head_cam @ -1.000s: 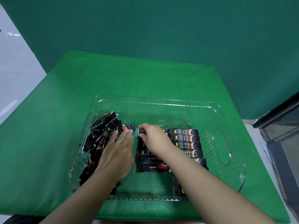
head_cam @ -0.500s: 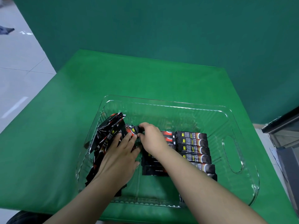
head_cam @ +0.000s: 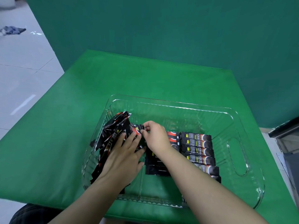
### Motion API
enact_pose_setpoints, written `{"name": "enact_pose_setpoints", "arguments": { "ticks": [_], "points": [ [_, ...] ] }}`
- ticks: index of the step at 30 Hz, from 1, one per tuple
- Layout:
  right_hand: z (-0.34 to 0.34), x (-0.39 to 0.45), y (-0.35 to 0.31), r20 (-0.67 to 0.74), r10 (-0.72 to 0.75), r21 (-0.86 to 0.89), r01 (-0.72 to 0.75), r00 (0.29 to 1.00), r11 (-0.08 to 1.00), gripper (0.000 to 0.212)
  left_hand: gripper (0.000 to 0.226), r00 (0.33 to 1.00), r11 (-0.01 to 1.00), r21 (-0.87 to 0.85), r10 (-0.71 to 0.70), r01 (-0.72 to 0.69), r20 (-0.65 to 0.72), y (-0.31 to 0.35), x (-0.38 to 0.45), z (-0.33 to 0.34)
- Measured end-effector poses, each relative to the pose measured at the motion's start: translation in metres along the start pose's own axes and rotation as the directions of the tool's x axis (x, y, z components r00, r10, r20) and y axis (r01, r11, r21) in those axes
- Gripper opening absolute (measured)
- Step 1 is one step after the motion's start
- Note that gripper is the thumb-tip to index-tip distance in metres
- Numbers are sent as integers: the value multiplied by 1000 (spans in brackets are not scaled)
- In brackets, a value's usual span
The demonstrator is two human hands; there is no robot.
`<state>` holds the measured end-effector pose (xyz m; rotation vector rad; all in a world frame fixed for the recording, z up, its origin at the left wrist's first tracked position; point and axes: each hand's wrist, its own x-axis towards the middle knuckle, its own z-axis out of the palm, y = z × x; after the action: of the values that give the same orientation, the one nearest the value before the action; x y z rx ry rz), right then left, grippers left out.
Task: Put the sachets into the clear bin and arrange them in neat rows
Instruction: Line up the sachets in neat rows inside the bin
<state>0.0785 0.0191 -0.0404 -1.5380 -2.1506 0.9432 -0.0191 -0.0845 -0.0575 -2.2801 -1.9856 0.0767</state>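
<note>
Bin (head_cam: pixel 239 160): clear, on a green cloth (head_cam: pixel 64 143); all sachets inside.
Pile (head_cam: pixel 113 131): loose, uncounted, under the left fingers.
Rows (head_cam: pixel 196 147): two, right of the fingers; six sachets visible in the outer.
Left hand (head_cam: pixel 123 157): fingers straight, pressing the pile.
Right hand (head_cam: pixel 156 136): fingertips pinch one sachet (head_cam: pixel 137 128) atop the pile.

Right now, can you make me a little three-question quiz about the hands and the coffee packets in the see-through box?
1. True or false: the left hand lies with straight fingers on the messy pile of sachets.
2. What is the right hand pinching? A) one sachet B) the clear bin handle C) nothing
3. Fill in: the neat row of sachets lies on the ___ side of the bin.

Key: 1 true; 2 A; 3 right
</note>
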Motion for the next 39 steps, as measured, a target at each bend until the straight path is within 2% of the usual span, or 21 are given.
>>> {"name": "enact_pose_setpoints", "arguments": {
  "ticks": [3, 9, 14, 18, 21, 27, 34, 37, 39],
  "points": [
    [0, 2, 0, -10, 14, 1, -14, 1000, 1000, 10, 49, 1000, 1000, -13, -8, 8, 1, 0, 0, 1],
    [-12, -7, 6, -151, -32, 42, 39, 988, 998, 6, 49, 1000, 999, -24, -24, 24, -5, 1, 0, 1],
    [-32, -26, 14, -130, -85, 64, 94, 988, 994, 37, 50, 999, 999, -35, -7, 9, 37, 1, -1, -2],
    [-54, -43, 21, -166, -26, 87, 40, 986, 995, 24, 54, 995, 1000, -2, -9, 9, 97, 5, -2, -13],
    [-75, -60, 32, -128, 24, 109, -10, 992, 994, 15, 56, 995, 1000, -15, -14, 16, 102, 5, -1, -16],
    [-95, -102, 55, 42, 72, -12, -71, 997, 997, 19, 55, 992, 999, -39, -13, 18, 124, 4, -2, -17],
    [-88, -119, 56, 227, 69, -77, -53, 971, 996, 18, 55, 988, 998, -54, -19, 28, 155, 5, -1, -19],
    [-85, -121, 56, 253, 61, -102, -36, 966, 994, 22, 55, 987, 999, -47, -16, 24, 158, 4, -1, -18],
    [-86, -123, 57, 222, 45, -96, -24, 974, 995, 24, 55, 987, 999, -42, -15, 22, 159, 4, -1, -18]
  ]
}}
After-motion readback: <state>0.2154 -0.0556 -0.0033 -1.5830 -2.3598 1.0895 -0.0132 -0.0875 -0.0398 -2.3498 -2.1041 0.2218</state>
